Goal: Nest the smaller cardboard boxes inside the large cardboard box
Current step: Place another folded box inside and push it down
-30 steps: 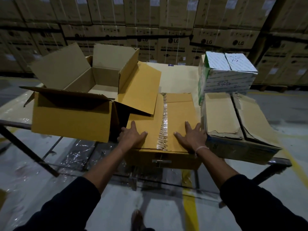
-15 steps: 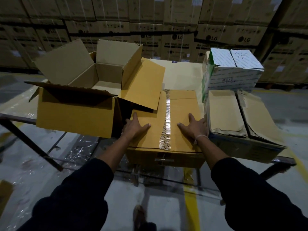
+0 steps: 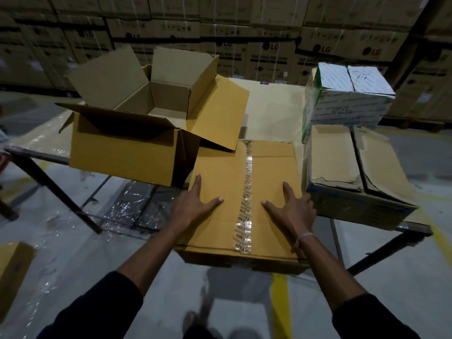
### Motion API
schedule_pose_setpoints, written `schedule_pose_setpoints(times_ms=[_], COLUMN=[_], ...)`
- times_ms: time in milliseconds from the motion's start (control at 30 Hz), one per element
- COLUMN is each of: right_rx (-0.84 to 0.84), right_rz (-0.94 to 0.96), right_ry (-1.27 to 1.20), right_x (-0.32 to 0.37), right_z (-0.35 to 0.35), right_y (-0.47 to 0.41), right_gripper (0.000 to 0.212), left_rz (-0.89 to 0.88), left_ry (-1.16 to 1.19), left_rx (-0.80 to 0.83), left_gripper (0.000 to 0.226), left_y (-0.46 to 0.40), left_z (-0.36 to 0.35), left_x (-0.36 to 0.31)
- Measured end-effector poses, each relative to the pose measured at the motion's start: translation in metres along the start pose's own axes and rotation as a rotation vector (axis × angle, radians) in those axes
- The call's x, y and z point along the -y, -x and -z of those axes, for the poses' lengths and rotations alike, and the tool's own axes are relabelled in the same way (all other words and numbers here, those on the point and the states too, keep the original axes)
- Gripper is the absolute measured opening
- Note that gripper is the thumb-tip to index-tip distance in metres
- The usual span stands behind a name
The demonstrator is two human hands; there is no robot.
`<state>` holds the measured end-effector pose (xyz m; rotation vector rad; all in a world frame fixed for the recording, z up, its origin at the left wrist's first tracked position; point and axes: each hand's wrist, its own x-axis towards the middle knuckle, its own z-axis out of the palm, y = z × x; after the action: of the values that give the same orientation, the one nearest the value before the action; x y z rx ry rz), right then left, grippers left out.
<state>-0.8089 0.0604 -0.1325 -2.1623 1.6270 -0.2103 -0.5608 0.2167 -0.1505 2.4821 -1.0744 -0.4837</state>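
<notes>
A large brown cardboard box (image 3: 122,152) stands open at the table's left, its flaps spread out and its inside bare. Right of it lies a smaller taped brown box (image 3: 230,172), jutting over the table's near edge. My left hand (image 3: 193,206) lies flat on the left part of its lid, fingers straight. My right hand (image 3: 291,209) lies flat on the right part, thumb spread toward the tape strip. At the right sit a worn brown box (image 3: 342,162) and behind it a white-and-green box (image 3: 347,99).
The table (image 3: 269,106) has a cardboard-covered top on a dark metal frame. Stacked printed cartons (image 3: 269,52) form a wall behind it. Another brown box (image 3: 12,267) sits on the floor at the lower left. A yellow floor line (image 3: 281,307) runs under the table.
The taped box has slid toward me and now overhangs the table's near edge, with both hands still flat on its lid. The view has shifted a little closer.
</notes>
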Motion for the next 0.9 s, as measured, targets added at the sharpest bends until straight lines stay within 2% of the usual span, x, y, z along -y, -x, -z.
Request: schedule_pose_setpoints(times_ms=[233,500,667,900], right_rx=[-0.054,-0.078,-0.107,-0.119], right_rz=[-0.002,-0.049,-0.1,-0.142], right_ry=[0.047,0.023,0.041,0.077], right_x=[-0.021,-0.007,0.0,-0.008], right_z=[-0.01,-0.014,-0.015,-0.016], right_y=[0.063,0.11,0.15,0.208], right_gripper=[0.102,0.105,0.109,0.104], left_rz=[-0.125,-0.219,-0.254,-0.313], left_ry=[-0.071,-0.15,-0.149,-0.22], left_rx=[-0.038,-0.077,-0.029,-0.01], left_gripper=[0.12,0.119,0.111,0.105], left_y=[0.042,0.065,0.088,0.13], left_z=[-0.001,0.017,0.028,0.04], left_x=[0.02,0.038,0.045,0.048])
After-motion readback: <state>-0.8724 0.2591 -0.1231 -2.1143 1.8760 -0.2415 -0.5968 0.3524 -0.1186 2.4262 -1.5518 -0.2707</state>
